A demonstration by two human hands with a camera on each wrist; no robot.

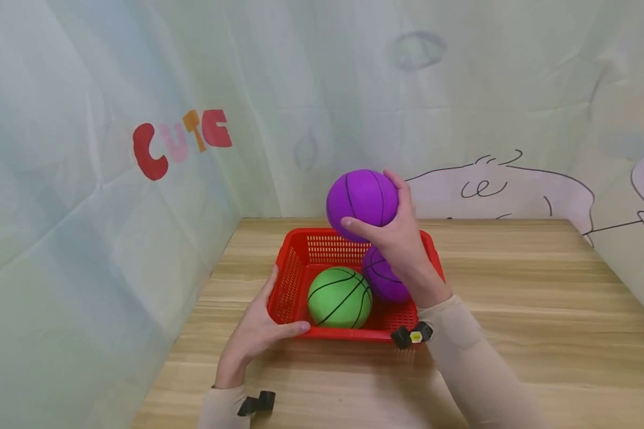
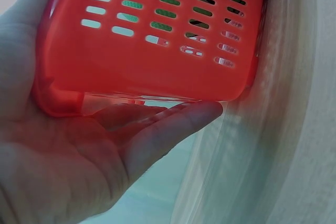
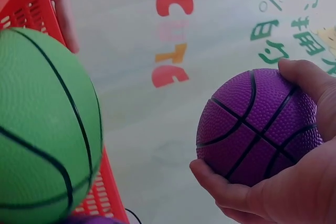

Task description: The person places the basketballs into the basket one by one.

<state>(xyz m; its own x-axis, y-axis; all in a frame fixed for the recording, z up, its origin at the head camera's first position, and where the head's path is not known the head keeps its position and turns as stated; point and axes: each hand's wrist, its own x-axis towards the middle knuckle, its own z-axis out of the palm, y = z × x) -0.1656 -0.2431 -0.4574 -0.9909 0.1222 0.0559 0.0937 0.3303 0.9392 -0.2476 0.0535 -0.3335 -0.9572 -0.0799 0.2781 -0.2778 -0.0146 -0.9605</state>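
My right hand (image 1: 405, 244) holds a small purple basketball (image 1: 362, 199) above the back of a red plastic basket (image 1: 349, 335). Thumb and fingers spread around that ball in the right wrist view, where its dark seams and pebbled skin show. Inside the basket lie a green basketball (image 1: 339, 304) and, to its right, a second purple basketball (image 1: 381, 277), partly hidden by my right wrist. My left hand (image 1: 254, 330) grips the basket's front left corner, thumb at the front rim and fingers along the left side. In the left wrist view that hand (image 2: 68, 166) touches the slotted wall.
The basket stands on a wood-grain table (image 1: 526, 310). Behind and to the left hangs a pale fabric backdrop (image 1: 300, 119) with coloured letters (image 1: 150, 152) and a line drawing. Dark wrist devices sit at both sleeves.
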